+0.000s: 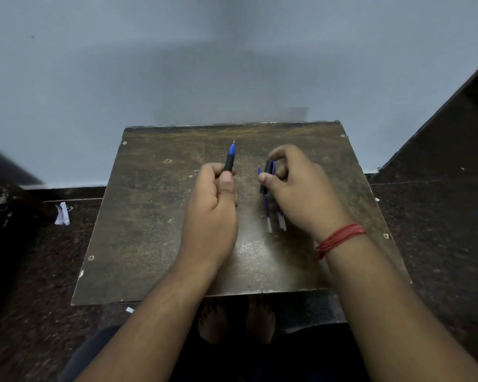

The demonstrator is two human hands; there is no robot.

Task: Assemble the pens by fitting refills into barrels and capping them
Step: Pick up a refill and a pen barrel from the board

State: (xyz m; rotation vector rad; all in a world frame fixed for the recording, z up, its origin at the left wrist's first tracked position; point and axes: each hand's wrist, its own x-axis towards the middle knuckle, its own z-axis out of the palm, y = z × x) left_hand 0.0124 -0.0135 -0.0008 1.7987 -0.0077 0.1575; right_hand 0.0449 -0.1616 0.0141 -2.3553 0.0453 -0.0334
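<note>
My left hand point(214, 205) is closed around a pen point(230, 158) with a black grip and blue tip, its point aimed up and away from me. My right hand point(295, 186) pinches a dark pen cap point(269, 168) between thumb and fingers, just right of the pen. Beneath the right hand lie two blue refills point(267, 210) on the table, their clear ends toward me; their far ends are partly hidden by my fingers.
The work surface is a small worn brown table point(155, 216) set against a pale blue wall. Dark floor surrounds it, with scraps of white paper point(62, 214) at the left. My feet show under the near edge.
</note>
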